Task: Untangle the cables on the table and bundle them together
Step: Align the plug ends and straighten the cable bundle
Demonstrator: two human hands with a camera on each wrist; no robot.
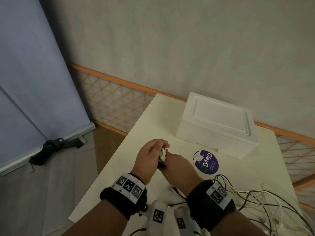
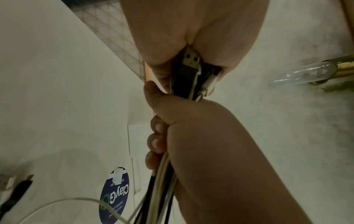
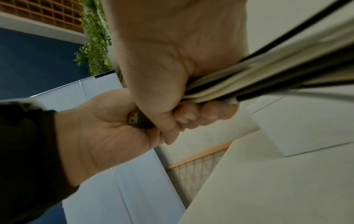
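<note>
Both hands work above the middle of the white table (image 1: pixel 136 138), nearer its left edge than its right; the left edge drops straight to wood flooring (image 1: pixel 56 169), with open room on that side. Right hand (image 1: pixel 177 166) is clenched around a bundle of black and white cables (image 3: pixel 249 84), fingers wrapped tight in the right wrist view. Left hand (image 1: pixel 150 155) closes on the connector ends sticking out of that fist, a USB-A plug (image 2: pixel 191 59) plainly visible between its thumb and fingers. The two hands touch. The rest of the cables trail down from the right fist to a loose tangle (image 1: pixel 252 200) lying on the table's near-right area, running off the bottom of the head view. A few loose plugs (image 2: pixel 17 186) lie on the tabletop near the left of the left wrist view. Ahead of the hands, a round purple sticker (image 1: pixel 207 161) is stuck flat on the table, and behind it a white styrofoam box (image 1: pixel 216 123) sits near the far edge, close to the wall. Bare tabletop remains between hands and box. Wall (image 1: pixel 170 45) is plain grey with an orange lattice panel (image 1: pixel 115 103) low down; a blue roll-up screen (image 1: pixel 30 79) stands at left with a black bag (image 1: pixel 51 149) at its foot.
</note>
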